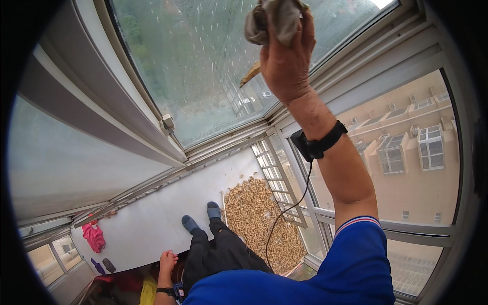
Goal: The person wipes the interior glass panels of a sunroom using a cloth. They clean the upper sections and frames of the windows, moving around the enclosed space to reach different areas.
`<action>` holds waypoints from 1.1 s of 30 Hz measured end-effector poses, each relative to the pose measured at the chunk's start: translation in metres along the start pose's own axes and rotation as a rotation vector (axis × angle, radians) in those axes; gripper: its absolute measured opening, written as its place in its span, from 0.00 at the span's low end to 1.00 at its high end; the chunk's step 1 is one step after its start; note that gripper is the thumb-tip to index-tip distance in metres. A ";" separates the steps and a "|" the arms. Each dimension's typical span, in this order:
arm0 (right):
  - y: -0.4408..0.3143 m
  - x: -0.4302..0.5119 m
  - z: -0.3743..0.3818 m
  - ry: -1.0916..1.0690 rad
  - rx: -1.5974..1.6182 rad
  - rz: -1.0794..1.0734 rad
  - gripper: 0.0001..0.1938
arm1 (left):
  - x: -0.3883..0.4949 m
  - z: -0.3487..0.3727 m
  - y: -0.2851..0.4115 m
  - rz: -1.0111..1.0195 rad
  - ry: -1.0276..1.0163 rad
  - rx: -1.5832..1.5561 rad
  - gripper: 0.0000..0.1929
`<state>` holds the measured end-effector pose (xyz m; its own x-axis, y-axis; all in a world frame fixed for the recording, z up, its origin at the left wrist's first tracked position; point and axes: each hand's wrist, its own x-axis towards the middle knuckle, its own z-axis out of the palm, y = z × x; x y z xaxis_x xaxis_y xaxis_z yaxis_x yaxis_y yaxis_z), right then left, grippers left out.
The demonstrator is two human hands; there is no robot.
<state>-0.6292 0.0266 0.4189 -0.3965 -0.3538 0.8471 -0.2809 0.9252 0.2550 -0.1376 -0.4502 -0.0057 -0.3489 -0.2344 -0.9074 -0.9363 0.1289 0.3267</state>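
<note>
My right hand is raised high and grips a bunched grey-brown cloth in front of a window pane with water streaks. Whether the cloth touches the glass cannot be told. A tan strip shows beside the wrist; what it belongs to is unclear. Low at my side hangs my left hand, its fingers curled and nothing visible in them. My feet, in blue slide sandals, stand on a white surface below the windows.
Peanuts in their shells cover the surface right of my feet, beside a metal grille. A black cable trails down from my right wrist strap. At left lie a pink cloth and a purple object. A window latch juts out.
</note>
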 end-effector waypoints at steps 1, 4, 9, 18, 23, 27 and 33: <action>0.024 -0.008 -0.004 -0.020 -0.113 -0.032 0.35 | 0.001 0.000 0.000 0.024 -0.012 -0.016 0.16; 0.090 -0.025 0.007 0.097 -0.051 0.055 0.40 | 0.003 0.000 0.004 0.031 -0.028 0.001 0.17; 0.182 -0.052 0.026 0.058 -0.011 0.368 0.28 | 0.001 0.004 0.013 0.036 -0.047 0.037 0.18; 0.179 -0.045 0.025 -0.090 0.236 0.672 0.31 | -0.003 0.012 0.010 0.052 -0.055 0.004 0.19; 0.056 -0.032 0.022 0.109 0.142 0.374 0.31 | -0.006 0.006 -0.007 0.071 -0.039 -0.005 0.19; -0.050 -0.017 0.013 0.166 0.301 0.158 0.29 | -0.005 0.002 -0.022 0.049 0.012 0.013 0.18; -0.146 -0.015 0.017 -0.007 0.412 -0.094 0.24 | -0.001 0.000 -0.032 0.058 0.004 -0.042 0.19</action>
<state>-0.5966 -0.1054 0.3609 -0.3578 -0.4363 0.8256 -0.6419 0.7570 0.1218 -0.1079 -0.4537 -0.0156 -0.4028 -0.2319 -0.8854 -0.9153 0.1017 0.3897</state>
